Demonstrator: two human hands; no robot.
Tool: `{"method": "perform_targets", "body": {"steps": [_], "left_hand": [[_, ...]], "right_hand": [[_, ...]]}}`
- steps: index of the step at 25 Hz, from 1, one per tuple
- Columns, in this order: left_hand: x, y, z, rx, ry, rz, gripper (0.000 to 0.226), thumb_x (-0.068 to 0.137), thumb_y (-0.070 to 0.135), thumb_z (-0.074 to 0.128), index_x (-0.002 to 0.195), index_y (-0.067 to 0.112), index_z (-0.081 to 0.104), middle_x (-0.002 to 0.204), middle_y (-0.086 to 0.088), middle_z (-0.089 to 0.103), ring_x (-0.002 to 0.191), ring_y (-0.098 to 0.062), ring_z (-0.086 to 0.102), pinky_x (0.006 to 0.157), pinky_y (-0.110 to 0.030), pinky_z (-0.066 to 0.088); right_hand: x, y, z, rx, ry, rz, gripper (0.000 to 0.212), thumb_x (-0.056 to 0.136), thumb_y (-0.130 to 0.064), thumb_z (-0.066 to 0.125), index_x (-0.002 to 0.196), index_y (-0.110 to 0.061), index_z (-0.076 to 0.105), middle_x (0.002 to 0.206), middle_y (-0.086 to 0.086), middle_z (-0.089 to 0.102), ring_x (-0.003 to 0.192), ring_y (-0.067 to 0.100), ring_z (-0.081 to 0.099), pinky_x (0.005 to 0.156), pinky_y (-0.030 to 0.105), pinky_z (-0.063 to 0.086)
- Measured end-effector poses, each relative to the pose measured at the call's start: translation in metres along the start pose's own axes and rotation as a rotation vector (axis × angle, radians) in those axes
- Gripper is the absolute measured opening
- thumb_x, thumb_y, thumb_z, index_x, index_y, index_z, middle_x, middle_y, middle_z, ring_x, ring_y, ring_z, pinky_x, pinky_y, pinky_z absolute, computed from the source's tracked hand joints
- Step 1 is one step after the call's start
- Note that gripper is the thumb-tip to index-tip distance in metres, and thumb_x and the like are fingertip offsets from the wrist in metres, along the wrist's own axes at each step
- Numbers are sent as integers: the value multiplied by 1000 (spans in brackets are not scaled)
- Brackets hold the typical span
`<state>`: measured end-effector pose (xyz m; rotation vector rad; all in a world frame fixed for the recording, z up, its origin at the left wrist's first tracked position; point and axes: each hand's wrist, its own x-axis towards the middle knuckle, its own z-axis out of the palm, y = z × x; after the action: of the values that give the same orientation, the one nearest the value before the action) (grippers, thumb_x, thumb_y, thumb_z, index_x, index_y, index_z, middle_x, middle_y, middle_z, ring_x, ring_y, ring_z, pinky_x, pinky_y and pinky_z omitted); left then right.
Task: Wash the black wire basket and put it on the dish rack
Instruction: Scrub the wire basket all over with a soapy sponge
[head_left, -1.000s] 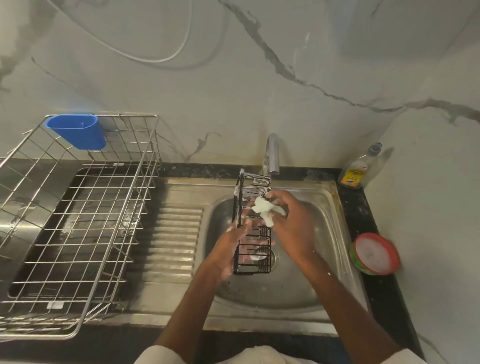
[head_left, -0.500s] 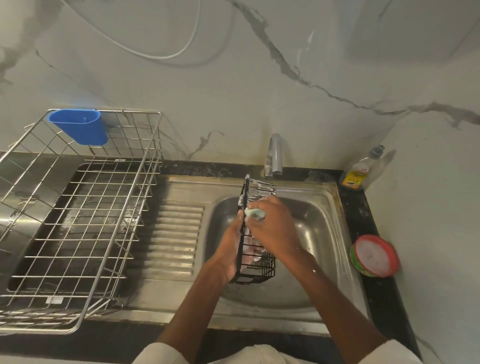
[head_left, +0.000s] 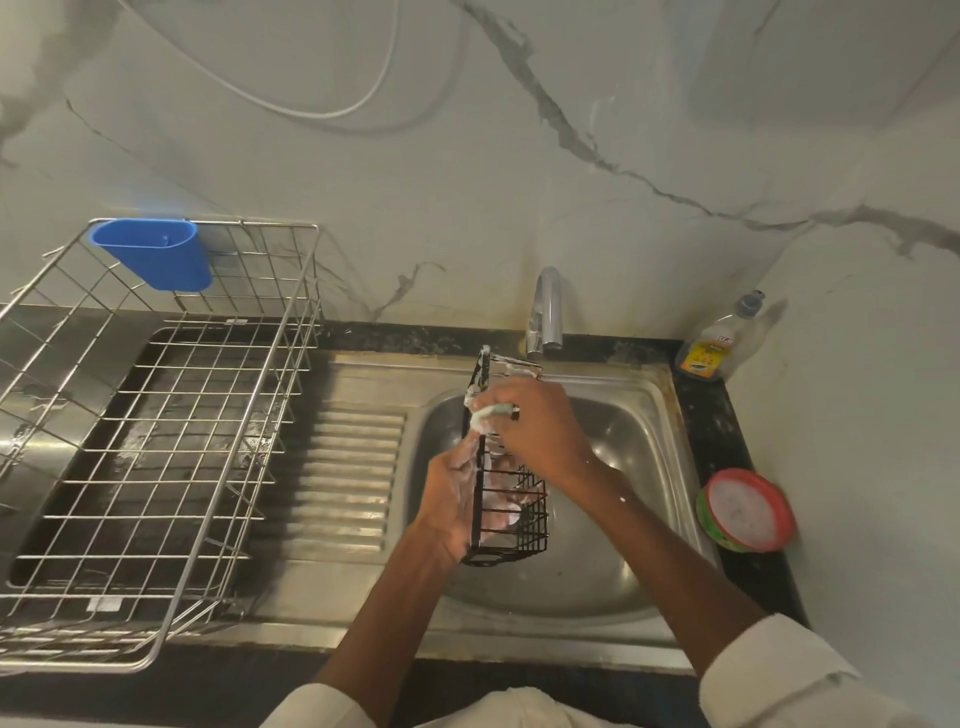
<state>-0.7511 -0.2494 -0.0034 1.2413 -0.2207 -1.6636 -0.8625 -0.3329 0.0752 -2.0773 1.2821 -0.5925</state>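
The right hand (head_left: 540, 431) has its fingers curled tight around a pale soapy sponge (head_left: 488, 413), pressing it against the far upper part of the black wire basket (head_left: 511, 512). The left hand (head_left: 451, 506), covered in suds, grips the basket's left side, fingers wrapped round the wires, holding it tilted over the steel sink (head_left: 613, 587). A tap (head_left: 545, 312) stands at the far edge. The dish rack (head_left: 156, 431) sits on the counter (head_left: 727, 447) to the left, with a blue cup (head_left: 156, 254) hung on its far rim. To the right are a soap bottle (head_left: 714, 348) and a red-rimmed tub (head_left: 745, 512) against the marble wall (head_left: 519, 182).
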Motion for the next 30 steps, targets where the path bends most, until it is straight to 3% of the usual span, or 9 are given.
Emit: {"method": "perform_targets", "body": {"steps": [4,7,11,15,17,21,25,28,30], "left_hand": [[1,3,-1,-46,-47,4,60,104,59,51,138,14,71,140,-18,69,122,-49,63,114,-70,39],[-4,5,9,50,36,-40,62,102,62,51,120,9,77,118,-19,76,94,-38,74,86,-47,55],[-6,3,12,10,2,-6,60,99,60,60,127,9,76,125,-20,73,104,-42,72,106,-59,45],[-4,9,4,-31,51,7,56,104,56,51,95,14,87,105,-22,77,87,-36,72,88,-49,55],[-7,10,2,-21,58,-15,60,104,58,52,99,9,85,99,-25,77,78,-35,70,72,-40,54],[-11,10,8,-8,37,28,55,106,55,49,109,10,81,112,-23,77,87,-38,75,80,-44,55],[-12,13,11,23,44,45,53,108,51,45,109,9,77,100,-16,79,79,-31,76,71,-37,59],[-16,14,10,-6,-12,107,49,110,45,45,126,9,74,111,-16,79,89,-31,78,75,-40,62],[-16,17,7,-36,-46,133,45,112,40,42,115,15,78,104,-14,81,83,-29,79,77,-41,61]], "right_hand": [[-4,18,-8,-230,159,260,25,82,-1,65,76,-23,74,74,-7,63,71,11,57,52,13,32],[-13,4,15,-14,174,61,21,86,-7,73,100,-22,80,95,-7,73,80,5,64,70,14,49],[10,-1,10,107,375,96,23,85,-1,74,100,-17,78,101,-2,75,88,8,70,80,27,60],[-28,-4,9,67,27,50,22,82,-8,79,100,-22,80,101,-6,77,86,1,68,80,18,56],[-29,0,-3,58,-105,89,23,80,-11,82,100,-22,80,99,-6,78,82,2,69,76,19,55],[-9,0,-7,-232,131,242,23,86,-11,75,106,-22,79,100,-1,78,84,11,69,70,23,53],[-19,-20,16,6,143,61,26,87,-2,69,103,-19,79,99,-3,77,86,5,68,77,18,55],[0,-9,1,-186,383,230,29,89,-8,70,112,-25,76,107,-5,76,94,7,60,72,18,46],[-7,-6,3,-261,391,222,29,91,-8,69,113,-25,75,110,-6,75,99,9,59,74,19,44]]}}
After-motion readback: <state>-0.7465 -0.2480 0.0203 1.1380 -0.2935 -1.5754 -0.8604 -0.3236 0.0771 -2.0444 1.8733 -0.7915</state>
